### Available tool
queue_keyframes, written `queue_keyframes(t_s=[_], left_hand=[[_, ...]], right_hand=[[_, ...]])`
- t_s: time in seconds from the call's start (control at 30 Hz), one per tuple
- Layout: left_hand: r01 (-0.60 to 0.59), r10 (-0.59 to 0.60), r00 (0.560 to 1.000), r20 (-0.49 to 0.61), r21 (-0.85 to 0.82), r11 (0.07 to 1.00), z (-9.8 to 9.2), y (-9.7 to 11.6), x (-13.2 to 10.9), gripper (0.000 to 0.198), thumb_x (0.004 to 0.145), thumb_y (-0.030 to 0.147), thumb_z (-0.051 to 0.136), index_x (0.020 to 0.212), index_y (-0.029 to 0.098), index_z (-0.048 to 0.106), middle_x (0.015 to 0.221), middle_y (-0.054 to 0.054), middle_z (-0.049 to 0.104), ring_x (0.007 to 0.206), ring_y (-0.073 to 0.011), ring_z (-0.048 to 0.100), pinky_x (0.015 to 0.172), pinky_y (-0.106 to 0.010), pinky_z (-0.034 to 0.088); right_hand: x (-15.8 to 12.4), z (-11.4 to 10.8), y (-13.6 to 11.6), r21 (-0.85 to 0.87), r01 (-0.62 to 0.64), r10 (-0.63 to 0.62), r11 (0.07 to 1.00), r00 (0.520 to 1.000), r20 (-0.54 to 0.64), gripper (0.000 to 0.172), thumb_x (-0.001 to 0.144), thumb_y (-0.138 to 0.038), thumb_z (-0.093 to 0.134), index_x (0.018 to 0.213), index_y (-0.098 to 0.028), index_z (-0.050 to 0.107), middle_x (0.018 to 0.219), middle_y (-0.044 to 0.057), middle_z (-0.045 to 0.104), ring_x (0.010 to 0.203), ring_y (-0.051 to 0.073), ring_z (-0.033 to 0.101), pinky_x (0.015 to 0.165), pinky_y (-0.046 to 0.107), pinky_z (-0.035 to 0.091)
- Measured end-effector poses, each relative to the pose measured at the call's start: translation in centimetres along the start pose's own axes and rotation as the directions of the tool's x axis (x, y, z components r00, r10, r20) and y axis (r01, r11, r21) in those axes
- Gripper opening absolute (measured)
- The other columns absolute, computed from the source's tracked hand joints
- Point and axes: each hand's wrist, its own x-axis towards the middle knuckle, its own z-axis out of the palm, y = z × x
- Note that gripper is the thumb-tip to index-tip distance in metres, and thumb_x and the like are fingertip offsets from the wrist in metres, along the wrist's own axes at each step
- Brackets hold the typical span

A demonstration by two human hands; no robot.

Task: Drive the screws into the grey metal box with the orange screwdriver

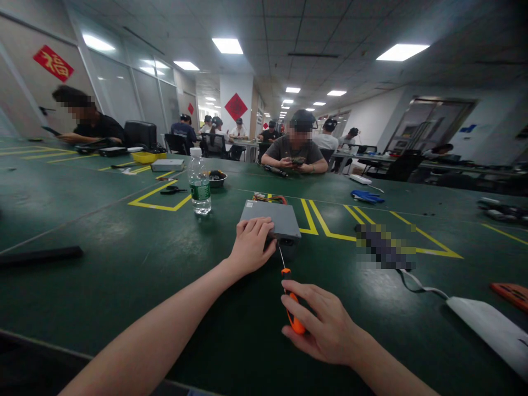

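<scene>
A grey metal computer power supply unit (277,217) lies on the green table, its power socket side facing me and a bundle of coloured wires (270,199) behind it. My left hand (252,245) grips its near left corner, fingers over the top and thumb against the front face. In my right hand (322,322) is an orange and black screwdriver (293,316), held loosely by the handle between fingers and thumb. Its thin shaft points up at the unit's front face below the socket. Whether the tip sits in a screw is too small to tell.
A water bottle (199,184) stands left of the unit, before a metal bowl (216,178). A black bar (41,257) lies at left. On the right are blue gloves (367,196), a blurred dark object (384,246) and a white cable. A person (295,148) sits opposite.
</scene>
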Motion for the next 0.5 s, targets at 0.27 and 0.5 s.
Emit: queue_keyframes(t_s=[0.27, 0.5], left_hand=[[-0.010, 0.010, 1.000, -0.012, 0.006, 1.000, 0.06, -0.04, -0.02, 0.028, 0.081, 0.030, 0.049, 0.108, 0.021, 0.049, 0.124, -0.005, 0.053, 0.114, -0.0220, 0.044, 0.093, -0.041, 0.028], [-0.009, 0.009, 1.000, -0.020, -0.002, 1.000, 0.19, -0.06, -0.03, 0.027, 0.082, 0.029, 0.048, 0.107, 0.021, 0.050, 0.122, -0.006, 0.054, 0.113, -0.0221, 0.044, 0.092, -0.040, 0.028]], right_hand=[[-0.10, -0.18, 0.39, -0.007, -0.013, 0.012, 1.000, 0.999, -0.037, 0.023, 0.085, -0.022, 0.047, 0.105, -0.011, 0.051, 0.107, 0.018, 0.054, 0.094, 0.021, 0.057, 0.074, 0.033, 0.053], [-0.11, -0.57, 0.70, -0.042, -0.030, 0.026, 0.999, 0.995, -0.095, 0.021, 0.089, -0.023, 0.042, 0.104, -0.009, 0.049, 0.105, 0.019, 0.052, 0.096, 0.021, 0.056, 0.074, 0.031, 0.053]])
